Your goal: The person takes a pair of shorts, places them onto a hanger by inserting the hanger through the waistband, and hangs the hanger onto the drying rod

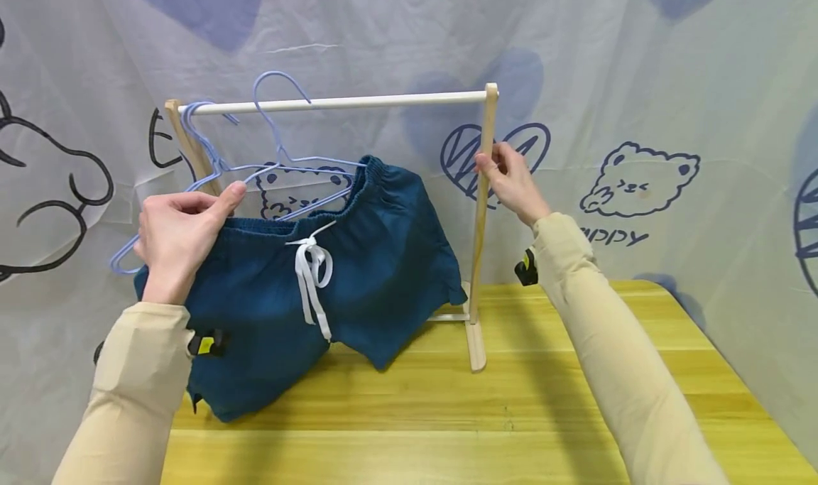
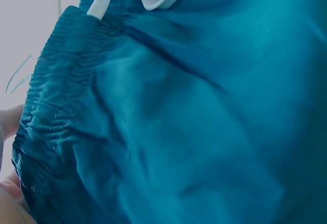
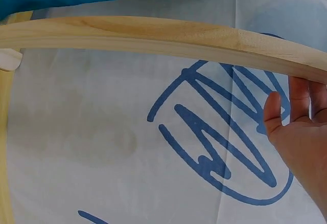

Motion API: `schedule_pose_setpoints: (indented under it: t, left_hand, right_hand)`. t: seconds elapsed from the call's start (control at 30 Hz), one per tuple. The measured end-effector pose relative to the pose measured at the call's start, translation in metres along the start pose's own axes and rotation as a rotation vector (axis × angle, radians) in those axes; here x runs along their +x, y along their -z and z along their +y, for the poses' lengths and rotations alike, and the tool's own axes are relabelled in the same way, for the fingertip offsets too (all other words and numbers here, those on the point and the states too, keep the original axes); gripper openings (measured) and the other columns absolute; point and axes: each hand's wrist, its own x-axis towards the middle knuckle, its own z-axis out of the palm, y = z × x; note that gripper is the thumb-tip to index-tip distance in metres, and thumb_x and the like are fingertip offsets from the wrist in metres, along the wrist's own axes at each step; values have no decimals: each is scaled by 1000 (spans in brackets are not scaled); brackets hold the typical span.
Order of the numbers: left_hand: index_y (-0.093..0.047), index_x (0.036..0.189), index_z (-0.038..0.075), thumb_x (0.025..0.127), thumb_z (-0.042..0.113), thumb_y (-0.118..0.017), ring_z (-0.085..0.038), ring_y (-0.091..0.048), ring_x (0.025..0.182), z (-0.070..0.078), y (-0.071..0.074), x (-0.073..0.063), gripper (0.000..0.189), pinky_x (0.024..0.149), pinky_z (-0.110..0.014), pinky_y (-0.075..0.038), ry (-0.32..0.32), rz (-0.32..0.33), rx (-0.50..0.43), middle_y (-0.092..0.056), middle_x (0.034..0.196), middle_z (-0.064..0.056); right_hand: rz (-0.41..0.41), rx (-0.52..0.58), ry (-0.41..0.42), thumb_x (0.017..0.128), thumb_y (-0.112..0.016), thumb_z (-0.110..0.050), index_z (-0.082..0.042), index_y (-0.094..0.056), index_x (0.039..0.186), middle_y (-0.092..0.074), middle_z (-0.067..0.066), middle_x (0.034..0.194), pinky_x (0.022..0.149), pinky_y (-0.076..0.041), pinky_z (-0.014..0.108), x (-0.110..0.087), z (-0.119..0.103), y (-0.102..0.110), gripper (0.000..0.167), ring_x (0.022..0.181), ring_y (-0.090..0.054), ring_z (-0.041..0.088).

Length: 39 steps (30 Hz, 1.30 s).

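My left hand (image 1: 179,236) grips the waistband of dark blue shorts (image 1: 396,258) at their left end. The shorts hang at a slant, with a white drawstring bow (image 1: 312,258) at the front. A light blue hanger (image 1: 279,140) hooks over the rack's white bar and runs down into the waist opening, where its lower part is hidden. With thumb and fingers, my right hand (image 1: 511,183) holds the right post of the small wooden clothes rack (image 1: 483,208). In the left wrist view, the gathered waistband (image 2: 66,81) fills the left side beside the fingers.
More light blue hangers (image 1: 204,144) hang at the rack's left end. The rack's foot (image 1: 476,346) stands on a yellow wood-grain table (image 1: 409,428). Behind hangs a white curtain (image 1: 383,30) printed with hearts and bears.
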Motion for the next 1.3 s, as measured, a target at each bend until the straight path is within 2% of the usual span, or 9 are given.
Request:
schedule_pose_setpoints:
  t: [0.1, 0.23, 0.43, 0.6, 0.67, 0.77, 1.0, 1.17, 1.3]
  left_hand:
    - [-70, 61, 36, 74, 72, -74, 6, -41, 83, 1, 2, 4, 39, 105, -60, -24, 24, 36, -15, -47, 51, 35]
    - [-67, 58, 40, 73, 73, -74, 5, -41, 82, 0, -1, 7, 37, 104, -58, -24, 39, 48, -35, -47, 51, 36]
    - [-75, 67, 29, 73, 75, -73, 3, -44, 83, 1, -15, 7, 46, 106, -60, -24, 28, 19, -61, -49, 54, 35]
    - [-79, 78, 21, 72, 77, -71, 1, -44, 85, 7, -27, 7, 57, 103, -56, -26, 37, -4, -64, -50, 57, 33]
    - [-80, 81, 20, 72, 77, -71, 1, -45, 85, 9, -31, 8, 58, 103, -55, -27, 42, -11, -69, -51, 59, 32]
    - [-80, 82, 19, 73, 76, -71, 0, -46, 86, 12, -38, 9, 59, 104, -55, -27, 45, -21, -88, -53, 62, 30]
    - [-79, 81, 17, 75, 74, -72, -4, -48, 88, 18, -53, 10, 58, 106, -57, -27, 31, -35, -122, -55, 65, 25]
    - [-79, 88, 11, 75, 76, -70, -9, -49, 88, 22, -63, 9, 67, 98, -52, -32, 19, -28, -106, -56, 68, 21]
    - [-79, 92, 9, 76, 76, -68, -10, -50, 90, 24, -68, 8, 69, 96, -51, -32, 20, -35, -98, -58, 72, 17]
  right_hand:
    - [0, 3, -1, 108, -45, -28, 9, -51, 124, -58, 22, 108, 86, -45, 27, 1, 0, 0, 41, 90, -53, 13]
    - [4, 14, -9, 107, -46, -27, 9, -51, 125, -59, 16, 104, 85, -45, 26, 1, 1, 0, 40, 89, -53, 12]
    - [8, 15, -20, 107, -46, -28, 8, -51, 123, -58, 12, 102, 85, -45, 26, 0, 2, 0, 40, 90, -53, 12]
    - [2, 8, -25, 107, -45, -29, 8, -50, 124, -57, 17, 106, 87, -44, 28, -1, 1, 1, 41, 94, -52, 16]
    - [0, 11, -20, 107, -45, -29, 8, -49, 125, -56, 22, 110, 88, -43, 29, -1, 1, 1, 42, 95, -51, 18]
    - [1, 6, -18, 107, -45, -29, 8, -49, 126, -56, 24, 111, 89, -43, 29, -1, 1, 0, 42, 95, -52, 18]
    - [12, -4, -4, 107, -46, -27, 8, -50, 124, -58, 21, 108, 87, -44, 27, 0, 3, 0, 40, 93, -52, 17]
    - [10, 1, -8, 107, -46, -29, 8, -50, 123, -57, 8, 101, 87, -44, 27, 0, 3, -1, 40, 93, -52, 17]
    - [6, 9, -14, 107, -45, -29, 8, -50, 124, -57, 15, 105, 88, -43, 28, 0, 3, -1, 41, 94, -52, 19]
